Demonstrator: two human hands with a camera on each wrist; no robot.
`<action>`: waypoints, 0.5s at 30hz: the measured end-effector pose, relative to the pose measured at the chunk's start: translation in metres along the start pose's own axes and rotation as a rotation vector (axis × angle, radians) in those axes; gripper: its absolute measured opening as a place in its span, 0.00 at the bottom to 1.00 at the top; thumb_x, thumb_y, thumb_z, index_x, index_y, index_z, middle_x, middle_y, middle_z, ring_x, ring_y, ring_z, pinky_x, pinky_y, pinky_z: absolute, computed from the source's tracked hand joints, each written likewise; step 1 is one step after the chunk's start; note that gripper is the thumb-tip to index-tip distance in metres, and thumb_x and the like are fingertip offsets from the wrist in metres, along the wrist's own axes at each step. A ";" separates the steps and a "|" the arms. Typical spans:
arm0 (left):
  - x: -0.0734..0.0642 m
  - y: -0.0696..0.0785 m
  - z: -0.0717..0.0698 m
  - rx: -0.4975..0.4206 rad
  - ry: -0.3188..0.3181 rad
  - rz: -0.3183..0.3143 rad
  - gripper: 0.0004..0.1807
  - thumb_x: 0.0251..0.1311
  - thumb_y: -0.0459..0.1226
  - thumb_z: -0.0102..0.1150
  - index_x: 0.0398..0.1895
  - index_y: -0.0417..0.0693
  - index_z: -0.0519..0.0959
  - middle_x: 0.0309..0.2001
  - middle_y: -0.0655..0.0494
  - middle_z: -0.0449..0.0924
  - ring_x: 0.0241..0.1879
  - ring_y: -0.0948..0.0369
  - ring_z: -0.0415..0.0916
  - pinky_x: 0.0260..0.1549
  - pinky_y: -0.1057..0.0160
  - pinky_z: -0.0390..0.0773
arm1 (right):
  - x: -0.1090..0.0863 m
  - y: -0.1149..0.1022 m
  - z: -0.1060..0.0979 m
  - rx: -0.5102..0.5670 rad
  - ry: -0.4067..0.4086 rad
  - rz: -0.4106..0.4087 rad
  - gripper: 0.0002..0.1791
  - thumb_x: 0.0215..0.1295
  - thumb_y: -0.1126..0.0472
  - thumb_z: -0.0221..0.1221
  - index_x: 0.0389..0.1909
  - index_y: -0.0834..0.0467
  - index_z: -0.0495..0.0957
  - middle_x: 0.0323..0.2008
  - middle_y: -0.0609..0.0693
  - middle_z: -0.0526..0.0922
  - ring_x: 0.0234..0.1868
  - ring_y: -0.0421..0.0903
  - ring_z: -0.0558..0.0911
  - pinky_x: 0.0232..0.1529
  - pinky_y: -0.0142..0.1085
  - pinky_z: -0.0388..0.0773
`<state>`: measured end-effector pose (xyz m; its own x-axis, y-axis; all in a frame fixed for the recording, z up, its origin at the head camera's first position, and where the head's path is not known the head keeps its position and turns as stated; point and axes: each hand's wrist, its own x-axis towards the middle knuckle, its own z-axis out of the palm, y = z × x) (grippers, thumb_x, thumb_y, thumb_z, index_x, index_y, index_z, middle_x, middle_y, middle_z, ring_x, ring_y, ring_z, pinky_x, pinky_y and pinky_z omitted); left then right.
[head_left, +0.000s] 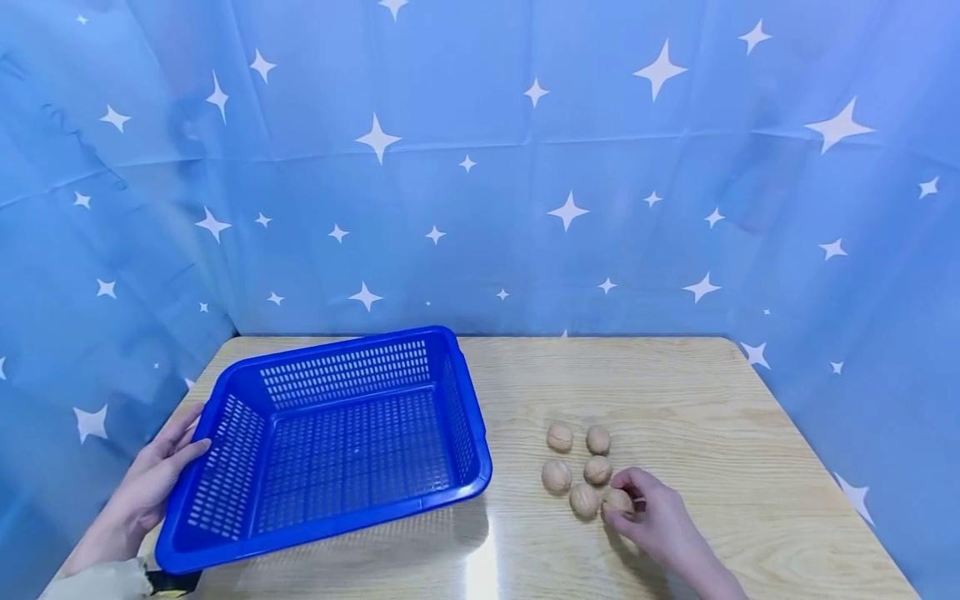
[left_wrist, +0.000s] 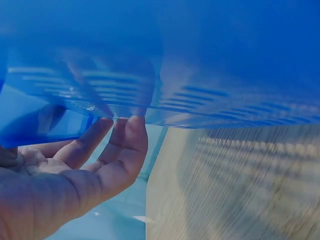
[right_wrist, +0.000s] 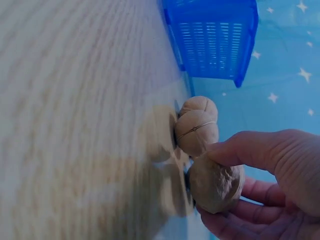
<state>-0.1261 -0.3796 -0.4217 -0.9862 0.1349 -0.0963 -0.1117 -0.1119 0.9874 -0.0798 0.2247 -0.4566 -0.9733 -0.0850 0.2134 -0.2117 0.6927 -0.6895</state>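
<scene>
A blue plastic basket (head_left: 330, 527) with slotted walls and a mesh floor fills the left of the head view, nothing inside it. My left hand (head_left: 153, 483) grips its left side, thumb at the rim; in the left wrist view, fingertips (left_wrist: 136, 124) support it from beneath. Several walnuts (head_left: 557, 476) lie in a loose cluster on the table, right of the basket. At the cluster's near right corner, my right hand (head_left: 656, 517) pinches a walnut (right_wrist: 215, 182) between thumb and fingers. Another walnut (right_wrist: 196, 132) sits right beside it in the right wrist view.
The light wooden table (head_left: 750, 433) has a bright glare patch near its front middle. A blue curtain (head_left: 480, 233) with white stars hangs behind the table and along both sides. A shadow of the basket falls on the tabletop under its near right corner.
</scene>
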 end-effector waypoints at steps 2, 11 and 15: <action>0.001 0.000 0.003 0.001 -0.037 0.005 0.38 0.72 0.32 0.39 0.74 0.50 0.29 0.47 0.78 0.76 0.40 0.64 0.80 0.33 0.63 0.81 | 0.000 -0.002 -0.002 0.009 -0.011 0.013 0.21 0.39 0.74 0.71 0.34 0.60 0.74 0.33 0.47 0.77 0.36 0.43 0.78 0.33 0.28 0.78; 0.000 -0.001 0.013 -0.034 -0.118 0.009 0.33 0.73 0.32 0.36 0.74 0.64 0.41 0.50 0.74 0.76 0.41 0.60 0.81 0.34 0.59 0.82 | 0.002 -0.010 -0.006 -0.024 0.006 -0.019 0.22 0.36 0.74 0.73 0.35 0.61 0.75 0.33 0.47 0.77 0.37 0.48 0.80 0.33 0.29 0.79; -0.002 -0.001 0.016 -0.052 -0.147 0.002 0.33 0.73 0.32 0.36 0.74 0.66 0.42 0.50 0.72 0.76 0.42 0.59 0.81 0.35 0.57 0.81 | 0.003 -0.013 -0.007 -0.038 0.034 -0.068 0.23 0.36 0.75 0.72 0.34 0.59 0.75 0.33 0.45 0.77 0.36 0.45 0.79 0.32 0.29 0.79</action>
<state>-0.1222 -0.3644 -0.4205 -0.9582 0.2771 -0.0708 -0.1195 -0.1628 0.9794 -0.0796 0.2204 -0.4422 -0.9529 -0.1086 0.2831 -0.2731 0.7129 -0.6458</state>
